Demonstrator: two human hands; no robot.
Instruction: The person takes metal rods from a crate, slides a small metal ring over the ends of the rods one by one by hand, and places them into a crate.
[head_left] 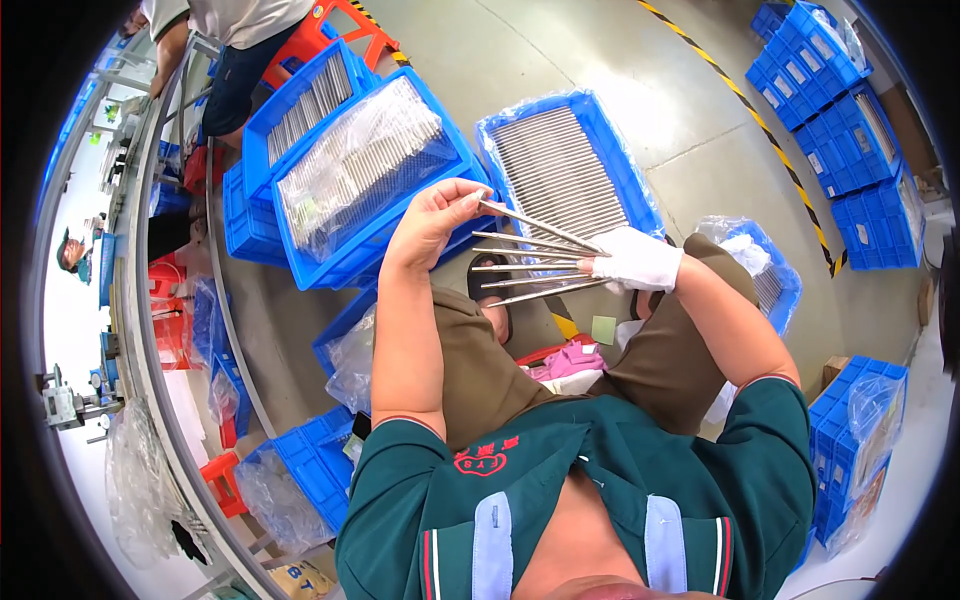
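My right hand (637,260), in a white glove, is closed round the ends of several thin silvery metal rods (530,267). They fan out to the left above my lap. My bare left hand (438,226) has thumb and fingers pinched at the far tip of the topmost metal rod (543,226), whose other end runs into the gloved hand. Just beyond my hands stands a blue crate (632,160) lined with clear plastic. Rows of similar metal rods (560,165) lie in it.
At the left, blue crates (310,265) hold more rods under clear plastic. A smaller blue crate (790,290) sits by my right knee. Stacked blue crates (850,140) line the far right. Pink cloth (567,362) lies between my legs. Another person (240,50) is at the upper left, near a metal rail.
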